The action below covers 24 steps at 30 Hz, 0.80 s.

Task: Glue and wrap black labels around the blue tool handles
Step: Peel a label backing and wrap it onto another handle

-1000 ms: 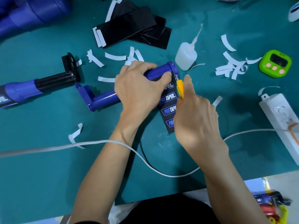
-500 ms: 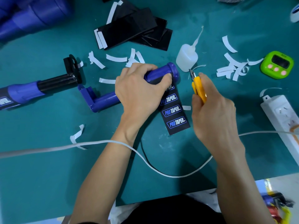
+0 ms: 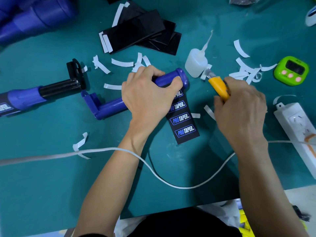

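A green timer (image 3: 291, 70) and white power strip (image 3: 297, 132) sit right of the hands; a white cable (image 3: 102, 151) crosses the desk (image 3: 42, 185) beneath the wrists

A: Two hands are counted over the counter (image 3: 51, 177): the left hand (image 3: 147, 98) and the right hand (image 3: 239, 113).

B: And the blue tool handles?

A: Two are seen lying out: one bare (image 3: 167, 78), one already fitted with a black sleeve (image 3: 25, 98). More blue parts are piled top left (image 3: 34, 16); their number cannot be told.

B: Labels?

A: One printed label (image 3: 183, 124) is laid out, four logos visible on it. A stack of black label sheets (image 3: 142, 31) is overlapped, so no firm count is given.

B: The rest?

A: One glue bottle (image 3: 196, 63), one orange-handled tool (image 3: 219, 87), one green timer (image 3: 291, 71), one power strip (image 3: 297, 127), one white cable (image 3: 162, 180). White backing strips (image 3: 122, 62) are scattered, well over a dozen.
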Each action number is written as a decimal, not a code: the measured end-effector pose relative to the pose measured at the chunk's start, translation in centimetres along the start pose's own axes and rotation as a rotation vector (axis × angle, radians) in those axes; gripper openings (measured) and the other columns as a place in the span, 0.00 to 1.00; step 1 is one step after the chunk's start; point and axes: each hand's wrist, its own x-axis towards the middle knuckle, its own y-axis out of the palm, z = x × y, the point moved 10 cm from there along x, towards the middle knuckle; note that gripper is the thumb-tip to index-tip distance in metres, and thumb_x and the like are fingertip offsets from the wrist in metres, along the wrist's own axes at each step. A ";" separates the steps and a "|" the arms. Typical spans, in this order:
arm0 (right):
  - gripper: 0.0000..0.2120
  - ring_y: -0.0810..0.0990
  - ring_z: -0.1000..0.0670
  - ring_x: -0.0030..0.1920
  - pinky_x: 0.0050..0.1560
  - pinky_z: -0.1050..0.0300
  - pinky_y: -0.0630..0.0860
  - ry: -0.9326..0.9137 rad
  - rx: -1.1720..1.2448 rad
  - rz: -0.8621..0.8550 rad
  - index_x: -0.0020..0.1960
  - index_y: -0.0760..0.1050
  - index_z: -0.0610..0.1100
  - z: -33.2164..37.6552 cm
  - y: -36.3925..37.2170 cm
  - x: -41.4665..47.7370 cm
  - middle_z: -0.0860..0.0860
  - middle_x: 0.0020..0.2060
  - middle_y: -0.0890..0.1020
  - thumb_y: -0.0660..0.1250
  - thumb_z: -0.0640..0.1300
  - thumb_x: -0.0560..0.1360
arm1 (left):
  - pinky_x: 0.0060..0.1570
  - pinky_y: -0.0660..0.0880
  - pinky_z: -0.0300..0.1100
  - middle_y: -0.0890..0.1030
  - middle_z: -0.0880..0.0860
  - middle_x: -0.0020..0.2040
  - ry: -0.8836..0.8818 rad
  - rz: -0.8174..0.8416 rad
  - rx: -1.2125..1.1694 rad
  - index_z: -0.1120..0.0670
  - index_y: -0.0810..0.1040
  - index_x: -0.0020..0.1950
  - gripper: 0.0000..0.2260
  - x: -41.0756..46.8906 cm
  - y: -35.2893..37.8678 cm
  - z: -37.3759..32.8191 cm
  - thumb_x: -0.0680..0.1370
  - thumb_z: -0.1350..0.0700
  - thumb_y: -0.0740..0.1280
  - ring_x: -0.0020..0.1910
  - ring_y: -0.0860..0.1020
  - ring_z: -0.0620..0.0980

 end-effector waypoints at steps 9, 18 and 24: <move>0.09 0.85 0.58 0.47 0.54 0.60 0.81 0.004 0.784 0.022 0.56 0.83 0.50 4.8 2.4 1.0 0.61 0.44 0.85 0.69 0.42 0.78 | 0.51 0.66 0.42 0.76 0.37 0.41 0.057 0.004 -0.023 0.41 0.80 0.42 0.13 -0.5 -0.3 -0.2 0.69 0.33 0.70 0.46 0.73 0.43; 0.12 0.83 0.52 0.37 0.42 0.55 0.81 -0.070 0.824 0.023 0.61 0.82 0.48 5.2 4.1 1.1 0.55 0.40 0.85 0.70 0.41 0.78 | 0.52 0.66 0.41 0.79 0.38 0.43 0.090 0.007 -0.033 0.42 0.82 0.44 0.13 -0.7 -0.4 -0.3 0.69 0.35 0.71 0.47 0.75 0.44; 0.17 0.85 0.54 0.40 0.46 0.61 0.81 -0.028 1.010 0.148 0.63 0.81 0.44 4.1 5.3 1.9 0.51 0.53 0.86 0.73 0.35 0.76 | 0.52 0.66 0.42 0.82 0.40 0.45 0.133 0.001 -0.020 0.42 0.84 0.44 0.14 -0.2 -0.5 -0.4 0.75 0.35 0.66 0.46 0.74 0.44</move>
